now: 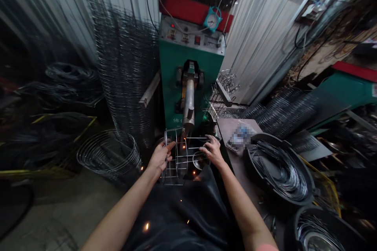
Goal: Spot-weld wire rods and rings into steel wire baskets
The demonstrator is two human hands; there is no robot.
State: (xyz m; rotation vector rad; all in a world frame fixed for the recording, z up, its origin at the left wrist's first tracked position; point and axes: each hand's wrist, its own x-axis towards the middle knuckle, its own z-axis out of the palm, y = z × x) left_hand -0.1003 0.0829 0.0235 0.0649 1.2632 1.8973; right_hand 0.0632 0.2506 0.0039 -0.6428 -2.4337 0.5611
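A wire rack (182,161) of thin metal rods is held between my two hands, under the arm of a green spot welder (188,102). My left hand (161,156) is closed on the rack's left side, thumb pointing inward. On the right, my right hand (212,150) pinches the ends of the rack's upper rods. Orange sparks (184,144) glow at the welder's tip and fly down past the dark apron (188,211). A small round metal ring or bowl (201,160) shows behind the rack; which it is I cannot tell.
Tall stacks of wire frames (123,66) stand left of the welder, with wire hoops (108,153) below. Black tubs of bent wire (279,168) sit to the right, beside a side table (232,125). Two bars (149,90) jut from the machine's sides.
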